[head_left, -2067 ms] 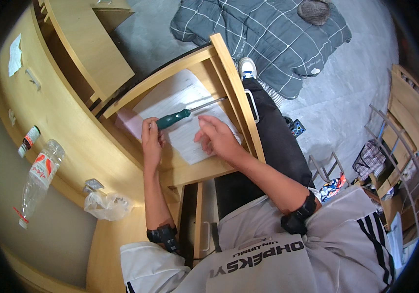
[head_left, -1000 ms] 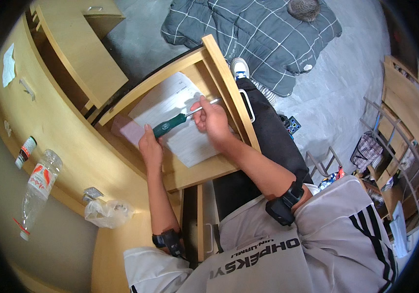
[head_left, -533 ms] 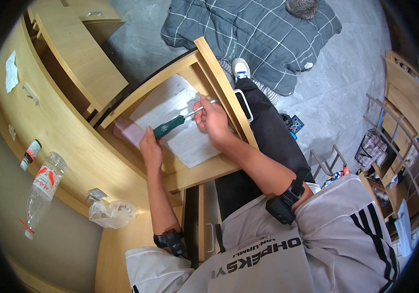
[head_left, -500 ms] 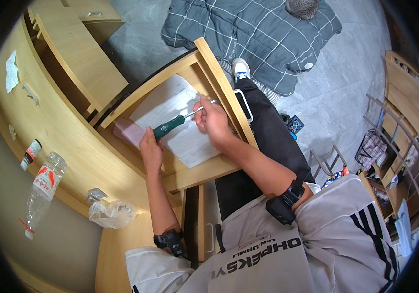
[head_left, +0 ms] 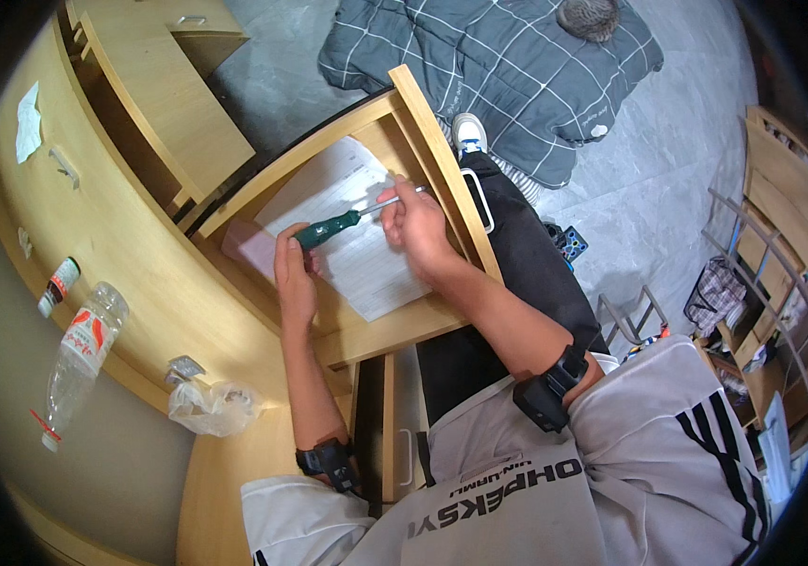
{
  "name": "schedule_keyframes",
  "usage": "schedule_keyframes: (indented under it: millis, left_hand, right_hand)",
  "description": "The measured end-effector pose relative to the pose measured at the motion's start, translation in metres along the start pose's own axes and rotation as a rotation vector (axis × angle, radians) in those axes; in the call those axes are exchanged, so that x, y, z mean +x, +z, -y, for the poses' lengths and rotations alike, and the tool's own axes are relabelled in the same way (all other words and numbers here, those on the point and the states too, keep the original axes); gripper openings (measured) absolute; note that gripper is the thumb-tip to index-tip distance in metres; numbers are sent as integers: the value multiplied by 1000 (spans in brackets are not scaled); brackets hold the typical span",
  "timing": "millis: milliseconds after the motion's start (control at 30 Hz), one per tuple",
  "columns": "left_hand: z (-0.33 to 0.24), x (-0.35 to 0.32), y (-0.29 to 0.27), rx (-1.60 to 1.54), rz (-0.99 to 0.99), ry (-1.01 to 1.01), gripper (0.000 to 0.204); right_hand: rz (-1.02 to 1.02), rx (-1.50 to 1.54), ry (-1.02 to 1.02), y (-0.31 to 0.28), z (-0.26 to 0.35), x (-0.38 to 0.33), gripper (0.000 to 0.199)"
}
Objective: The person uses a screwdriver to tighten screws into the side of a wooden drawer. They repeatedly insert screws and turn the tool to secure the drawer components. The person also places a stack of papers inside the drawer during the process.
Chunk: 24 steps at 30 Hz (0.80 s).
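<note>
A green-handled screwdriver lies across an open wooden drawer. My left hand grips its handle. My right hand pinches the metal shaft near the tip, close to the drawer's right wall. Under both hands lies a white printed sheet, and a pink flat object rests at the drawer's left end. Each wrist carries a black band.
A plastic bottle, a small vial and a crumpled clear bag lie on the wooden top at left. Another drawer stands open beyond. A grey checked blanket covers the floor ahead; wooden frames stand at right.
My left hand has taken hold of the screwdriver handle. My right hand moved from the paper up to the shaft and slid toward the drawer's right wall.
</note>
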<state>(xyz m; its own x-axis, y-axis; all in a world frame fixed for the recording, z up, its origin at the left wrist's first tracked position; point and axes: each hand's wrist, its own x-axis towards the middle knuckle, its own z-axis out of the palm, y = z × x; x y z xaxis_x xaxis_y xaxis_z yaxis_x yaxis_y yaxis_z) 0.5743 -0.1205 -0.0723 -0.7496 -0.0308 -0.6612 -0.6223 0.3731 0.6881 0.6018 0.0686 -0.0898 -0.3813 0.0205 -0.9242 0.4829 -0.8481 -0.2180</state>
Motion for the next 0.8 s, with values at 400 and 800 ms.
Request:
schedule_keyframes:
  millis: [400,800]
  left_hand:
    - [7,1,-1,-28,-41,-36,46]
    - [1,1,3,-68,-40,-123,31]
  right_hand:
    - [-23,-63,-6,2,2,0,38]
    - [-36,-96,-19,2,-1,1,39]
